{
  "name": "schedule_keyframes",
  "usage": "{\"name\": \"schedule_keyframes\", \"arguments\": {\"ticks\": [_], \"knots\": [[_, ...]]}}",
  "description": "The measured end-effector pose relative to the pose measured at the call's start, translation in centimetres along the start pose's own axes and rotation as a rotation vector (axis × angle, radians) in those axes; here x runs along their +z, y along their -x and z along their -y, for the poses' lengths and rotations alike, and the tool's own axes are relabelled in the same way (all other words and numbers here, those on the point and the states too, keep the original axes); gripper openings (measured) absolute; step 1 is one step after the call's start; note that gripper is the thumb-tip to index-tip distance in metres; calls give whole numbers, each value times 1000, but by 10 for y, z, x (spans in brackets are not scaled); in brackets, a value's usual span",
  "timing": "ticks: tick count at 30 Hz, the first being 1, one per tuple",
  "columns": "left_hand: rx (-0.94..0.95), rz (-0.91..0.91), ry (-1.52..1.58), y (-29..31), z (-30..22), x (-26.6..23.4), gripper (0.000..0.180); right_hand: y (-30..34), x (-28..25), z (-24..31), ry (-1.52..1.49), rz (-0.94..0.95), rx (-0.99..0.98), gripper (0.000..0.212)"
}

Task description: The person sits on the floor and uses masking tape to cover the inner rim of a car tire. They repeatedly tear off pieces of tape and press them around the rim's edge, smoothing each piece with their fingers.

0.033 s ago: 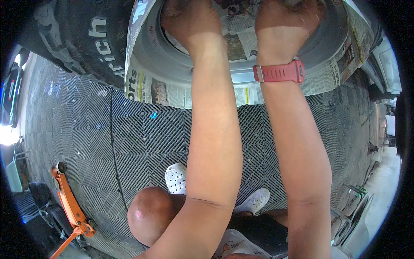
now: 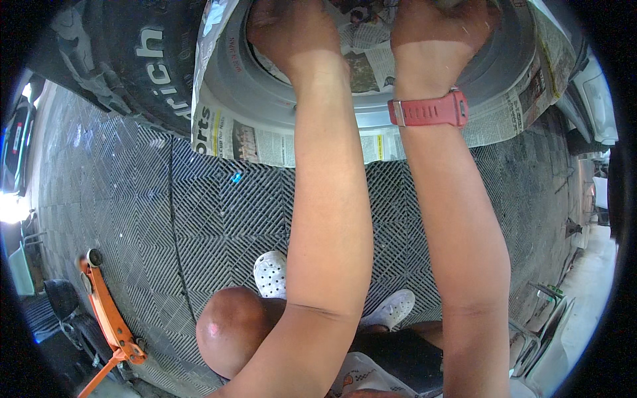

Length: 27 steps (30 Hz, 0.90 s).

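Note:
Both my hands reach inside a silver-grey wheel rim (image 2: 255, 99) at the top of the view. My left hand (image 2: 295, 33) is at the left of its opening, with curled fingers mostly hidden beneath it. Across the opening, my right hand (image 2: 441, 33) is also curled, partly cut off by the upper edge; a red watch strap circles that wrist. Whatever either hand grips is out of sight. Printed newspaper (image 2: 265, 144) skirts the rim's outside, and more newspaper (image 2: 363, 69) shows inside between my hands. The black tyre (image 2: 126, 73) with raised white lettering lies left of the rim.
Below the wheel is a dark ribbed tile floor (image 2: 225, 212). An orange floor jack (image 2: 109, 312) stands at the lower left. My bent knee (image 2: 232, 331) and white perforated clogs (image 2: 270, 274) are beneath my arms. Pale panels (image 2: 557, 338) stand at the lower right.

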<state>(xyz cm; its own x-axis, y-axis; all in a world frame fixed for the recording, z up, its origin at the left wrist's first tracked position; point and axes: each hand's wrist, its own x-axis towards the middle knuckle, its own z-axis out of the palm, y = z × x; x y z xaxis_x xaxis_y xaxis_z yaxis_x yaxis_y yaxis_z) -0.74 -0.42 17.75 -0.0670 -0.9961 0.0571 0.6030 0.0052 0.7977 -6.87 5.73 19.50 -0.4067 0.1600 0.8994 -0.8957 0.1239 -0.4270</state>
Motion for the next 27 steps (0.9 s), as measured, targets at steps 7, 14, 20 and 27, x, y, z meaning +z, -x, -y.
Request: {"name": "schedule_keyframes", "arguments": {"ticks": [7, 14, 20, 27], "knots": [[54, -12, 113, -13, 10, 6, 26, -1, 13, 4, 63, 1, 39, 43], [48, -19, 119, -15, 14, 6, 25, -6, 27, 5, -57, -39, 73, 39], [137, -55, 122, -9, 11, 12, 25, -10, 30, 7, -92, -16, 113, 39], [226, -37, 119, -13, 18, 12, 26, -12, 28, 7, -154, 6, 163, 37]]}}
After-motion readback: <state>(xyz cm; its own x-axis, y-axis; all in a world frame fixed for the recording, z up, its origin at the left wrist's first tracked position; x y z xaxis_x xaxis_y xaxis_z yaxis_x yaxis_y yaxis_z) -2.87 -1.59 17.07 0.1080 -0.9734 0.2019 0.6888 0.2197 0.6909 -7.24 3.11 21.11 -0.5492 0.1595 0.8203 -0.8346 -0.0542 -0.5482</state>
